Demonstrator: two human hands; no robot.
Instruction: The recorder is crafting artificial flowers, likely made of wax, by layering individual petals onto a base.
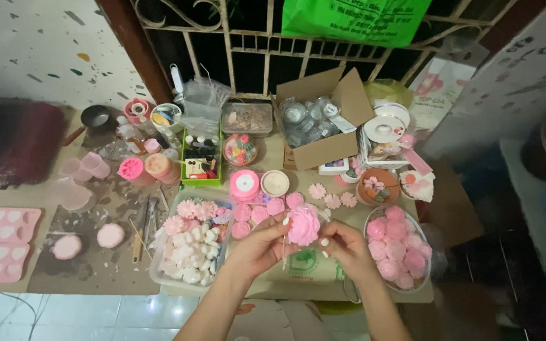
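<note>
Left hand (261, 243) | right hand (347, 247) | both holding pink flower (304, 225)

The flower piece (304, 225) sits between the left hand (261, 243) and right hand (347, 247). A tub of shapes (191, 249) lies left, a bowl of pieces (399, 249) right, a cardboard box (323, 123) behind, 2 moulds (1, 243) far left.
</note>
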